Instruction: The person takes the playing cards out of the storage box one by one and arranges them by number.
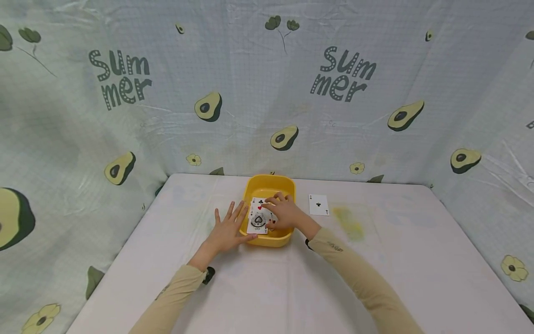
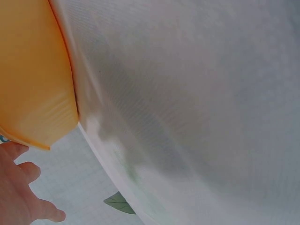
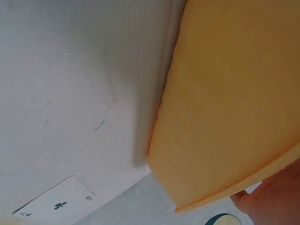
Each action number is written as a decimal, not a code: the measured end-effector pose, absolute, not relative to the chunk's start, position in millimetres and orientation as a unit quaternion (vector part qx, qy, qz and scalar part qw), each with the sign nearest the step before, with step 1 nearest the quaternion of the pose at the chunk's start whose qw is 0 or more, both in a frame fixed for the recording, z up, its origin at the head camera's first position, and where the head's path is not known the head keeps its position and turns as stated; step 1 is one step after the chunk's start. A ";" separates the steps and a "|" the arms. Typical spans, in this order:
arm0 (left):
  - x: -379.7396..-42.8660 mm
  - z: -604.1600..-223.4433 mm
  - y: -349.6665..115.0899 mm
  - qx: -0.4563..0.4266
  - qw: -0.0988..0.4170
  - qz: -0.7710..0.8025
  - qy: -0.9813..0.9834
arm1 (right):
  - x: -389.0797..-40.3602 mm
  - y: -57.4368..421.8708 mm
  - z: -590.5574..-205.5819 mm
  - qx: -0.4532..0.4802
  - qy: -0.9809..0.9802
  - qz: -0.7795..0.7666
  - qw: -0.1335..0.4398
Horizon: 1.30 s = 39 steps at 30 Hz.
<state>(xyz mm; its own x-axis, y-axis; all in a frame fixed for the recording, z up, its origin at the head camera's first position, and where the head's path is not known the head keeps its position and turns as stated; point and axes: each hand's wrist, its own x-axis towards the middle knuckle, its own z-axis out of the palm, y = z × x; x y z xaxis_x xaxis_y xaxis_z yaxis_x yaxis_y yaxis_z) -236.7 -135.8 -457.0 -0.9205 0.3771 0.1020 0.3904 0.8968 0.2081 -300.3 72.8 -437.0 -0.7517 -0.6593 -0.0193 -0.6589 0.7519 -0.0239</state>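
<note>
A yellow plastic basket (image 1: 273, 181) stands on the table, with several playing cards (image 1: 257, 221) lying overlapped inside it. The ace of spades card faces up nearest the front. My left hand (image 1: 227, 232) is at the basket's left side, its fingers spread and the fingertips right at the rim. Over the cards is my right hand (image 1: 285, 213), reaching in across the right rim with fingers bent and thumb apart from them. It covers part of the cards. To the right of the basket lies an ace of clubs card (image 1: 319, 205), face up; the right wrist view also shows it.
The basket sits toward the back of the white-covered table (image 1: 400, 260). A yellow-green stain (image 1: 349, 222) marks the cover on the right. Behind and at both sides hangs a cloth (image 1: 250, 69) printed with avocados and lettering.
</note>
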 end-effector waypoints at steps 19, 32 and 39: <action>-238.4 -456.1 -136.4 -0.206 0.047 -0.101 -0.972 | -296.1 61.1 -451.0 -0.374 0.926 0.051 0.016; -237.6 -456.0 -135.7 -0.202 0.042 -0.099 -0.974 | -295.9 57.7 -453.5 -0.363 0.928 0.076 0.020; -237.4 -456.9 -136.1 -0.203 0.048 -0.097 -0.973 | -294.0 57.1 -452.3 -0.357 0.931 0.067 0.023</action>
<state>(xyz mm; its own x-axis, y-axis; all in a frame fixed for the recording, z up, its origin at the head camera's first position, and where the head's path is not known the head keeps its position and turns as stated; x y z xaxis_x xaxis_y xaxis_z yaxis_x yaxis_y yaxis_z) -237.4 -136.1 -456.9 -0.9132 0.3850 0.1335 0.4038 0.8989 0.1699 -294.0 57.1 -452.3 -0.7435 -0.6625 -0.0910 -0.6687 0.7357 0.1077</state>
